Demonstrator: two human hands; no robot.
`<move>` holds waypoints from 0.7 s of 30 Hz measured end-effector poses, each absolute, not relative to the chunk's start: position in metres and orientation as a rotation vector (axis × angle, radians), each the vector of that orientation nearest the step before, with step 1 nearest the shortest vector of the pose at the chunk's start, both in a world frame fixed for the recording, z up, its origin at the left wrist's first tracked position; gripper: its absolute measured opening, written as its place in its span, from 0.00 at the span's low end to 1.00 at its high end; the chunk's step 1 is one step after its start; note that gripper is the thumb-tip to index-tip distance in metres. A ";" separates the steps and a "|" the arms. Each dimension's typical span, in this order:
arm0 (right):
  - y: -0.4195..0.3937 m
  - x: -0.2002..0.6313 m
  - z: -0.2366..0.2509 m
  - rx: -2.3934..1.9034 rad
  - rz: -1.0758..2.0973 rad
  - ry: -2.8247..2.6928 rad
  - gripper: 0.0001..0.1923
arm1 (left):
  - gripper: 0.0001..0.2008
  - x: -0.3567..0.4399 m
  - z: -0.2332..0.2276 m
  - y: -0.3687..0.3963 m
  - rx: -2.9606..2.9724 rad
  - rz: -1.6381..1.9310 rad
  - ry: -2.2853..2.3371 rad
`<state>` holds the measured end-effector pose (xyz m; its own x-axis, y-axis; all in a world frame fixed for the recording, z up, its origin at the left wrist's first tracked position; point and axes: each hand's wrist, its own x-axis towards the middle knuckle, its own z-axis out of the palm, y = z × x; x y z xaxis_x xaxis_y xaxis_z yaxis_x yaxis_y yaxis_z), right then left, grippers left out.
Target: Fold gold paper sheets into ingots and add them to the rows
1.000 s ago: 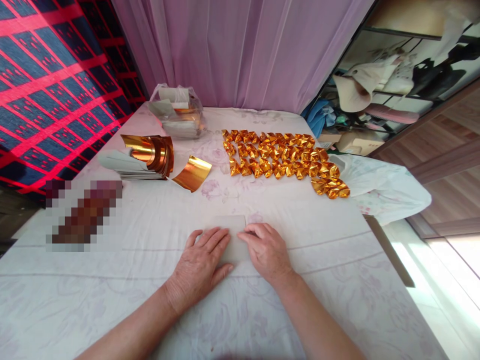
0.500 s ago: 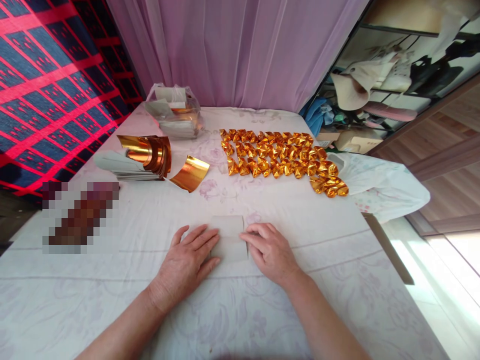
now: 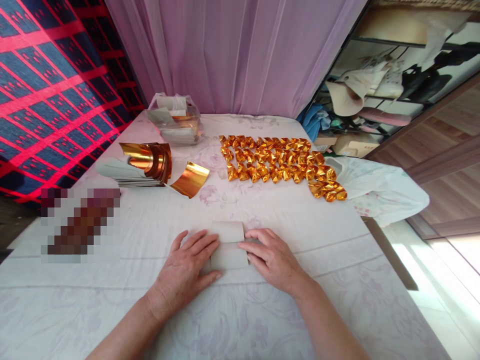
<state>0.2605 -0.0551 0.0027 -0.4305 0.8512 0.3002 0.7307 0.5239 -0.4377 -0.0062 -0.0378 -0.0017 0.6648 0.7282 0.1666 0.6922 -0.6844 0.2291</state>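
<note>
A small sheet of paper (image 3: 227,257), pale grey side up, lies on the cloth-covered table (image 3: 240,320) in front of me. Its top and bottom flaps are folded in toward a band across the middle. My left hand (image 3: 187,262) rests flat with spread fingers on the paper's left edge. My right hand (image 3: 275,257) is at the right edge, its fingertips apart and one laid on the middle band. The paper's underside is hidden.
Rows of folded gold foil pieces (image 3: 277,158) stand at the back right. Left of them are a loose gold foil sheet (image 3: 189,179), a stack of foil sheets (image 3: 146,167) and a clear plastic bag (image 3: 176,120) holding more sheets. A blurred patch (image 3: 80,225) covers something at left.
My right fingers have spread and shifted onto the paper's middle band. My left hand stays on the left edge. The whole view has shifted slightly.
</note>
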 end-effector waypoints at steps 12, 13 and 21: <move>-0.059 0.257 0.005 -1.318 0.283 -2.334 0.22 | 0.27 -0.006 -0.001 -0.038 2.760 0.374 1.153; -0.059 0.256 0.005 -1.333 0.274 -2.342 0.22 | 0.26 -0.005 0.000 -0.038 2.766 0.386 1.157; -0.062 0.248 0.009 -1.298 0.118 -2.328 0.14 | 0.24 0.003 0.007 -0.043 2.821 0.505 1.179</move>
<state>0.2478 -0.0616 0.0085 -0.4427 0.8224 0.3575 0.7821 0.5491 -0.2946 0.0033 -0.0427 0.0065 0.6578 0.6991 0.2803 0.6852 -0.7099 0.1629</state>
